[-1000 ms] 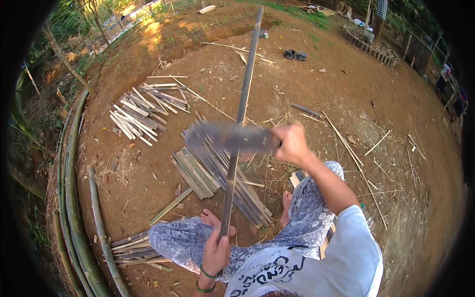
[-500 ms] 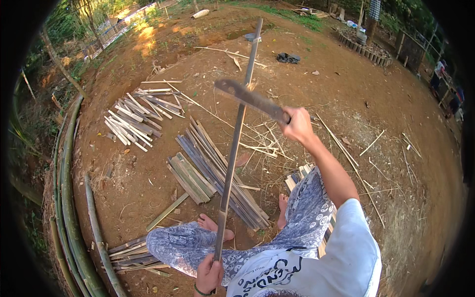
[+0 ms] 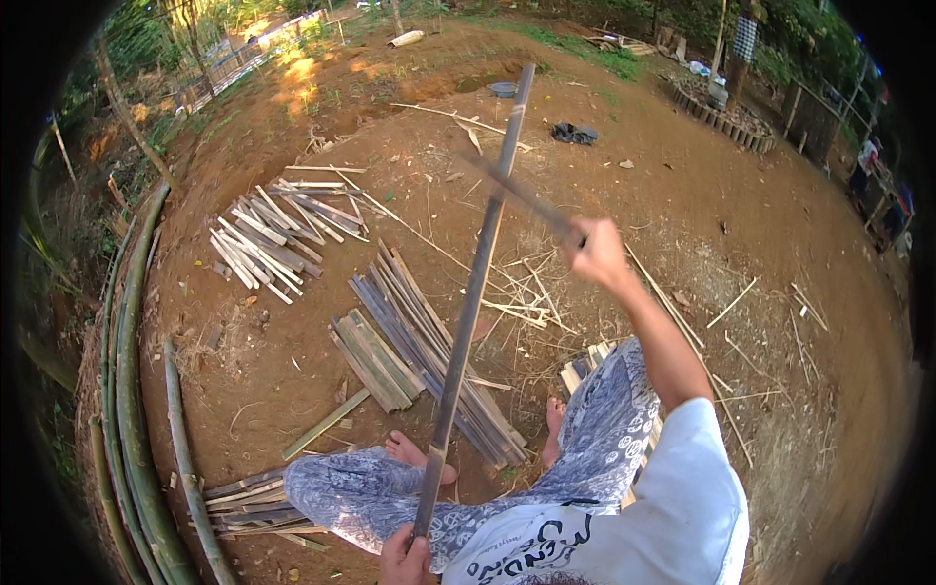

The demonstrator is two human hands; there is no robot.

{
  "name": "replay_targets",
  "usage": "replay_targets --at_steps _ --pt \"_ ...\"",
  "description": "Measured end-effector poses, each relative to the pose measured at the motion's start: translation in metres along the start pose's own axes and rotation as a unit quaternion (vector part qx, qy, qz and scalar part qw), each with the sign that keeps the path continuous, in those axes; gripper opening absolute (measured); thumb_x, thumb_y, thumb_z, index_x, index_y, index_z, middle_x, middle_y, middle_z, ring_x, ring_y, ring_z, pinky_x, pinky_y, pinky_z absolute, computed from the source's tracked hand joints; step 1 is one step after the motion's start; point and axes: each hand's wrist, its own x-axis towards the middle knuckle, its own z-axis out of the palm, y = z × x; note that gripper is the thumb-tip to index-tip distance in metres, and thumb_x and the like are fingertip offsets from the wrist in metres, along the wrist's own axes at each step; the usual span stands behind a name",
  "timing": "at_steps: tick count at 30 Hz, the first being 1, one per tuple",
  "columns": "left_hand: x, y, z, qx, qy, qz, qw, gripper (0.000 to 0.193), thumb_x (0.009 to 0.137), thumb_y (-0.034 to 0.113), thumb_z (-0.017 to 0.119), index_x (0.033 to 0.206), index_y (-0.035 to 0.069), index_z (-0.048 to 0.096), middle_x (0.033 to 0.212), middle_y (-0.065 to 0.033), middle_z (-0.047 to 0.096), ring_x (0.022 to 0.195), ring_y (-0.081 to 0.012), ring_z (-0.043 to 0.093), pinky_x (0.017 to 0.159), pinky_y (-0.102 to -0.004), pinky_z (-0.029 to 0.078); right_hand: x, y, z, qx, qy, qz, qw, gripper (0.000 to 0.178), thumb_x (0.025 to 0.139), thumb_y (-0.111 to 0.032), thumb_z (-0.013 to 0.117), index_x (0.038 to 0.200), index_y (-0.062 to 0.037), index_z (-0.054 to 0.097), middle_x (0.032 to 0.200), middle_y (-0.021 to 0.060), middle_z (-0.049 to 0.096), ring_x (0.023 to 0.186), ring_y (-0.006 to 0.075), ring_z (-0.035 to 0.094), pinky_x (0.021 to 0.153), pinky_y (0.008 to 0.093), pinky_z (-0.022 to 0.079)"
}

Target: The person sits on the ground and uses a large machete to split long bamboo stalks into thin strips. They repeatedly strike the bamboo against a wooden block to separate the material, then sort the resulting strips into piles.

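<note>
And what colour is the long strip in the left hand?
The long strip is mostly dark grey-brown, best seen in the head view.

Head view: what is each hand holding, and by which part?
The left hand holds the long dark strip at its near end; the right hand grips the motion-blurred blade by its handle end.

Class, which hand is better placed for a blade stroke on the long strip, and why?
Likely the right hand: it holds the blade, which overlaps the long strip in view; the left hand grips the strip's near end.
</note>
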Motion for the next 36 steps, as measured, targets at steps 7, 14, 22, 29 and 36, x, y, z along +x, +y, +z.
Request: replay_targets --at_steps 7,14,22,29,36 --pt "0.035 0.000 0.007 0.164 0.049 0.074 0.983 0.021 0.098 0.020 0.064 0.096 0.000 0.058 0.057 -0.0024 0.052 0.047 -0.0091 0.051 0.044 -0.0276 0.038 -0.032 -0.070 0.035 0.266 -0.071 0.073 0.959 0.026 0.085 -0.029 0.075 0.079 -0.0034 0.070 0.064 0.0121 0.068 0.049 0.0147 0.054 0.049 0.0363 0.044" --pt "0.033 -0.010 0.008 0.222 0.103 0.102 0.964 0.021 0.095 0.019 0.068 0.097 0.000 0.060 0.058 -0.0088 0.055 0.051 -0.0168 0.057 0.050 -0.0341 0.043 0.004 -0.082 0.039 0.589 0.045 0.190 0.784 0.034 0.090 -0.030 0.074 0.096 0.0031 0.069 0.087 0.0133 0.075 0.057 0.0087 0.055 0.051 0.0264 0.043" --pt "0.039 0.005 0.003 0.306 0.088 0.154 0.935 0.021 0.096 0.020 0.066 0.092 0.001 0.058 0.057 -0.0027 0.053 0.049 -0.0129 0.054 0.047 -0.0304 0.042 0.010 -0.076 0.057 0.493 0.061 0.260 0.828 0.024 0.085 -0.020 0.078 0.089 0.0016 0.068 0.074 0.0072 0.067 0.057 0.0109 0.056 0.051 0.0275 0.043" --pt "0.077 0.033 -0.028 0.106 -0.075 0.069 0.989 0.029 0.097 0.028 0.067 0.102 0.001 0.057 0.084 -0.0032 0.063 0.082 -0.0144 0.065 0.071 -0.0284 0.051 0.006 -0.100 0.051 0.574 0.099 0.258 0.771 0.013 0.084 -0.009 0.076 0.085 0.0024 0.068 0.069 0.0059 0.064 0.054 0.0114 0.055 0.050 0.0281 0.042" --pt "0.135 0.115 0.055 0.064 -0.064 0.142 0.986 0.059 0.102 0.021 0.058 0.152 -0.001 0.036 0.091 -0.0041 0.062 0.076 -0.0096 0.059 0.067 -0.0258 0.049 0.003 -0.126 0.042 0.552 0.116 0.253 0.786 0.017 0.087 -0.013 0.075 0.089 0.0027 0.069 0.068 0.0031 0.063 0.058 0.0083 0.055 0.052 0.0264 0.041"
